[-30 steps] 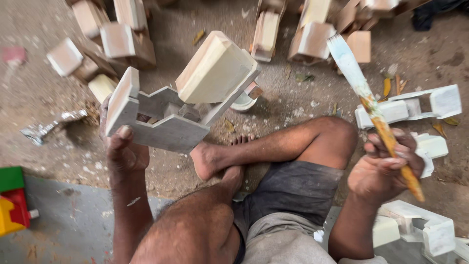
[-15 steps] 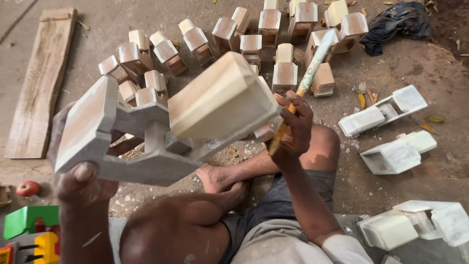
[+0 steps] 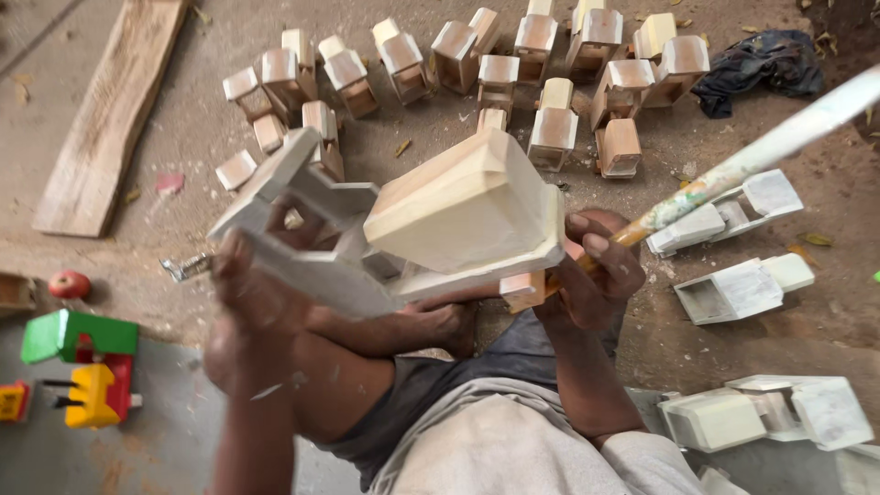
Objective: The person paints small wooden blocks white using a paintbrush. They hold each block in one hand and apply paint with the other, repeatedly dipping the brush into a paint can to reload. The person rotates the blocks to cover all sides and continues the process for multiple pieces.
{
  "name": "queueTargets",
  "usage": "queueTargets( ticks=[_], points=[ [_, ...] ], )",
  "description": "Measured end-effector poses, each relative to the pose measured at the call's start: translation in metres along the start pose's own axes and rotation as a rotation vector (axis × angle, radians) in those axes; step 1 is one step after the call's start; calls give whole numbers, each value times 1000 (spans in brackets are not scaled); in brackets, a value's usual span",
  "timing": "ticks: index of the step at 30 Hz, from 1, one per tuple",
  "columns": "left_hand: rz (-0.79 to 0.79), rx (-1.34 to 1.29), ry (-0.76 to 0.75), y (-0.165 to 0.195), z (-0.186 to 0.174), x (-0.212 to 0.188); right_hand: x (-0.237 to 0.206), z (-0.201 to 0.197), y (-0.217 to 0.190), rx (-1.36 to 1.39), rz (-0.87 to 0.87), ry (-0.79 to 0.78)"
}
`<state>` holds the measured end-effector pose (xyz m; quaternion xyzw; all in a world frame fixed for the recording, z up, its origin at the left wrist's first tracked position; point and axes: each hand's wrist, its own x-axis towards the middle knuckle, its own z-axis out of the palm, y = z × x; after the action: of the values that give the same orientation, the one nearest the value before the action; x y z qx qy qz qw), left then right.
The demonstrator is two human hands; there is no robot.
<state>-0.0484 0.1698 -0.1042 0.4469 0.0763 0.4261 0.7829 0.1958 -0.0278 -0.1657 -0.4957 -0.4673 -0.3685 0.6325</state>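
Gripping a white-primed wooden toy truck body (image 3: 403,234) at centre frame, the left hand (image 3: 252,284) closes around its flat rear end and holds it tilted above the person's crossed legs. The right hand (image 3: 596,266) is clamped on a long paint-smeared brush handle (image 3: 752,165) that slants toward the upper right, just beside the truck's lower edge. Unpainted wooden truck cabs (image 3: 550,92) stand in rows on the dirt floor (image 3: 183,128) across the top. White-primed truck pieces (image 3: 733,284) lie at right; a green, red and yellow painted toy (image 3: 78,362) sits at lower left.
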Motion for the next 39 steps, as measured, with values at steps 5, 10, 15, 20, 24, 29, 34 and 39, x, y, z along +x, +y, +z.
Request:
queueTargets(
  ticks=[5, 10, 15, 20, 24, 29, 34, 39],
  points=[
    [-13, -232, 75, -53, -28, 13, 2, -3, -19, -115, -75, -250],
    [-51, -317, 115, -81, -67, -9, -6, 6, -37, -115, -73, -392],
    [-113, -433, 201, -108, -97, -15, -19, 38, -41, 8, -109, -464],
    [-102, -543, 213, -111, -115, 1, -32, 51, -49, -32, -145, -620],
    [-123, -565, 240, -106, -122, 14, -34, 51, -43, 48, -14, -644],
    [-109, -488, 352, -101, -142, 33, -33, 54, -30, 57, 138, -515],
    [-127, -660, 216, -97, -162, 49, -23, 77, -16, -64, 259, -517],
    [-161, -687, 224, -93, -168, 55, -4, 112, 1, 101, 480, -570]
  ],
)
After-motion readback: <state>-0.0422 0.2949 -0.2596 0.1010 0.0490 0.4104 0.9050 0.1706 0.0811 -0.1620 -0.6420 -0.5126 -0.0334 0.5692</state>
